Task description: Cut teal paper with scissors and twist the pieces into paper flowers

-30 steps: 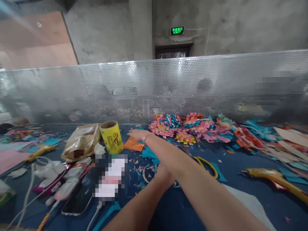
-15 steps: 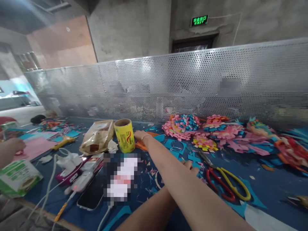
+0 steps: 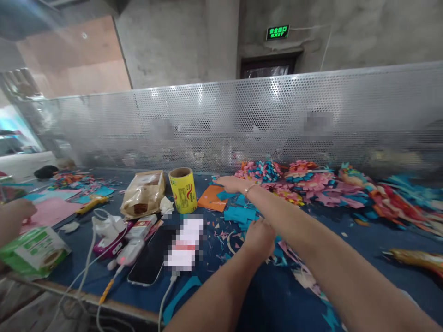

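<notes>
My right hand (image 3: 233,183), with a band at the wrist, reaches across to the far side of the table. Its fingers are stretched out low over blue pieces (image 3: 240,214) and beside an orange sheet (image 3: 212,198). Closer to me, my left hand (image 3: 261,237) is closed, fingers curled down at the edge of the blue pieces; what lies in them is hidden. Thin coloured strips (image 3: 285,258) spread on the table just right of my left hand, partly under my right forearm.
A yellow tape roll (image 3: 182,191), paper bag (image 3: 143,193), black phone (image 3: 150,258), lit blurred screen (image 3: 185,244) and power strip (image 3: 110,235) crowd the left. Fringed bundles (image 3: 311,184) line the perforated metal screen (image 3: 221,124). Another person's hand (image 3: 19,214) is far left.
My right hand has moved right from the orange sheet toward the bundles. My left hand has shifted left and nearer. The red-and-yellow-handled scissors no longer show. The view has shifted slightly.
</notes>
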A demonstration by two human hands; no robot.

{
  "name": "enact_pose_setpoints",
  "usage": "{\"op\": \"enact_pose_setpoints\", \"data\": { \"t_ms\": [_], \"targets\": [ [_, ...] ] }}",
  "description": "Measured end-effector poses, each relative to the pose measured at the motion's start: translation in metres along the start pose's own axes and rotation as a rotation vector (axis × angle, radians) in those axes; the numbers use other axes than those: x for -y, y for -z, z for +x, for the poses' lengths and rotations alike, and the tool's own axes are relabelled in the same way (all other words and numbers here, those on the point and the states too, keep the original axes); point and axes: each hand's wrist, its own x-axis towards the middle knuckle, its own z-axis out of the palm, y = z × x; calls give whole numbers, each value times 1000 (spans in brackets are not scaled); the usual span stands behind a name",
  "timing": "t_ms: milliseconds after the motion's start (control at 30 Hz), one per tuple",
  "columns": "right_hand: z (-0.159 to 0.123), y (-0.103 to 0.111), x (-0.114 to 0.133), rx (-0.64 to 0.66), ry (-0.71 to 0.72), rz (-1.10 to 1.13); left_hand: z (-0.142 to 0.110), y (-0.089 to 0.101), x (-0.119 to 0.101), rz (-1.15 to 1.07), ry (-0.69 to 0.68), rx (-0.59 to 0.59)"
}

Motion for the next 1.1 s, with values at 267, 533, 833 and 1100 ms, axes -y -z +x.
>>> {"op": "enact_pose_setpoints", "data": {
  "t_ms": [267,533,833,1100],
  "targets": [
    [-87,23,-20,117,-327,458,0,10,-6,235,-43,19],
    [-170,32,-6,-129,-654,561,7,19,2,-166,13,-402],
    [-191,11,14,-456,-675,1180,23,19,26,-1058,543,-554],
    [-194,17,21,-440,-601,1023,22,26,30,-1172,421,-478]
  ]
}}
